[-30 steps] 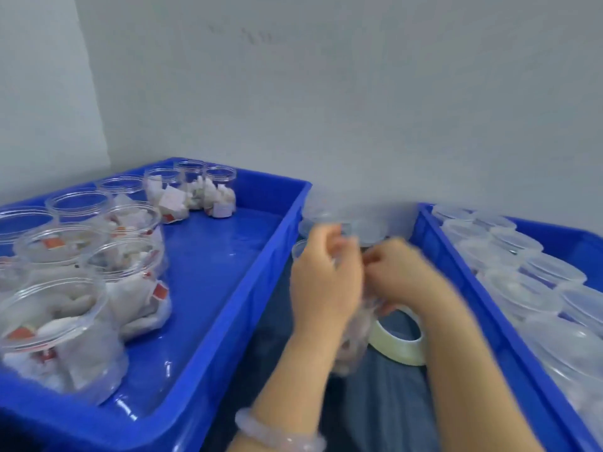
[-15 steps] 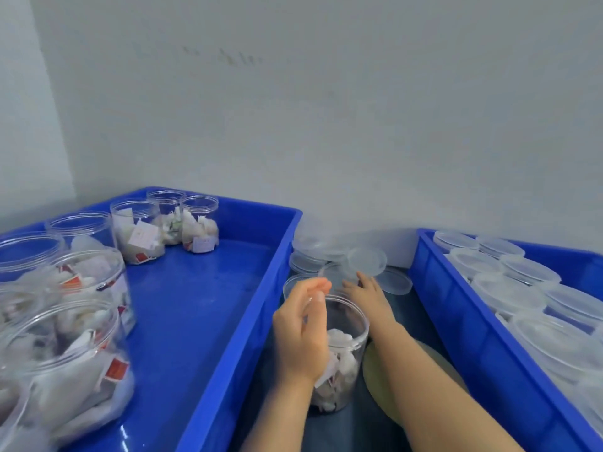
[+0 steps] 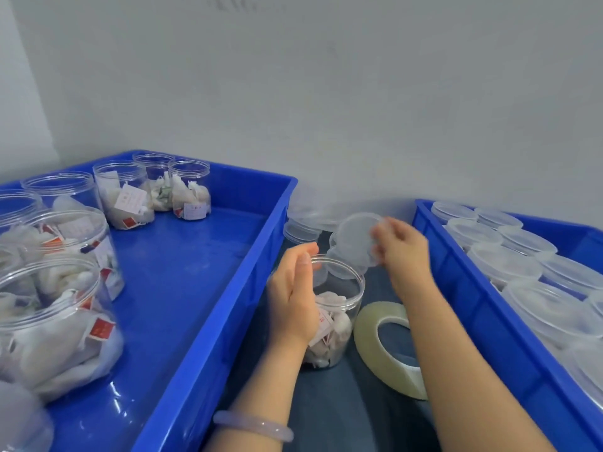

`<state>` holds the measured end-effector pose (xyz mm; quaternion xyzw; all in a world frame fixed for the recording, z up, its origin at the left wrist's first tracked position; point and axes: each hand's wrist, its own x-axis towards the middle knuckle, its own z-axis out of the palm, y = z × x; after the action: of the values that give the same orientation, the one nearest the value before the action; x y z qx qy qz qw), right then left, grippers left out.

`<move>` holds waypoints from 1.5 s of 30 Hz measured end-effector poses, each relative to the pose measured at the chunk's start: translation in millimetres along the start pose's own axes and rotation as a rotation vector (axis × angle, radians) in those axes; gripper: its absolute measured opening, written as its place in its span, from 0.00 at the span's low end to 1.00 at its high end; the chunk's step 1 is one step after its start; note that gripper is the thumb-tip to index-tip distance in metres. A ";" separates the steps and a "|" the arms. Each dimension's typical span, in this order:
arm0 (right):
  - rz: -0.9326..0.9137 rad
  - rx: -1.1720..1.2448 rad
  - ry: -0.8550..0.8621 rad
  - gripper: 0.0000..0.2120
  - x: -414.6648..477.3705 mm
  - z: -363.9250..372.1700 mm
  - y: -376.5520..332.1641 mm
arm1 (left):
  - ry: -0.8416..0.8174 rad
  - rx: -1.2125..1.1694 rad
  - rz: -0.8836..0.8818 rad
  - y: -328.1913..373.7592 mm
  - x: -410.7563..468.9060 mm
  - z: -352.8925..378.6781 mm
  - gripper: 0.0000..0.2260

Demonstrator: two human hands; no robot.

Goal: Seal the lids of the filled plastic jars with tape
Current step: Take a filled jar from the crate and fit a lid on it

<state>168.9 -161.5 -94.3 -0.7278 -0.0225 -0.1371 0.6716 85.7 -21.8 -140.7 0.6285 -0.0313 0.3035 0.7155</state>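
Observation:
A clear plastic jar [image 3: 339,308] filled with white sachets stands open between the two blue trays. My left hand [image 3: 293,295] grips its left side, thumb near the rim. My right hand [image 3: 403,249] pinches a translucent round lid [image 3: 354,238] and holds it tilted above the jar's far rim. A roll of clear tape [image 3: 385,350] lies on the dark cloth just right of the jar, partly under my right forearm.
The left blue tray [image 3: 202,288] holds several open filled jars [image 3: 55,318]. The right blue tray [image 3: 483,308] holds several lidded jars [image 3: 502,262]. Loose lids [image 3: 301,230] are stacked against the grey wall behind the jar.
My right hand has picked a lid from the pile behind and lifted it over the jar. My left hand keeps its grip on the jar. The view has tilted upward.

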 end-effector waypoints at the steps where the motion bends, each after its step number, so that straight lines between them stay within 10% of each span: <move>1: 0.104 0.286 -0.061 0.09 -4.4 -4.3 -9.0 | -0.001 0.001 -0.033 -0.1 0.5 -0.3 0.17; 4: 0.252 0.208 -0.386 0.05 -30.5 -0.2 -26.9 | -0.004 -0.027 -0.079 -1.5 1.2 -0.5 0.20; 10: -0.186 -0.312 -0.202 0.10 -64.4 38.0 -32.9 | -0.115 -0.152 -0.091 -4.5 3.4 -4.9 0.33; 16: -0.377 -0.690 -0.557 0.27 -80.2 20.0 -33.2 | -0.081 -0.150 -0.093 -9.7 1.9 -2.8 0.30; 23: -0.275 -0.127 -0.338 0.12 -82.5 21.4 -25.3 | -0.115 -0.179 -0.162 -12.9 3.9 -4.1 0.33; 45: -0.403 -0.525 -0.580 0.14 -80.9 18.1 -34.5 | -0.176 -0.156 -0.387 -48.8 17.5 -7.0 0.17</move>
<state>86.8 -128.2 -80.4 -0.8631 -0.3160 -0.0567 0.3898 120.7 -9.7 -177.6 0.5896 0.0041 0.1012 0.8013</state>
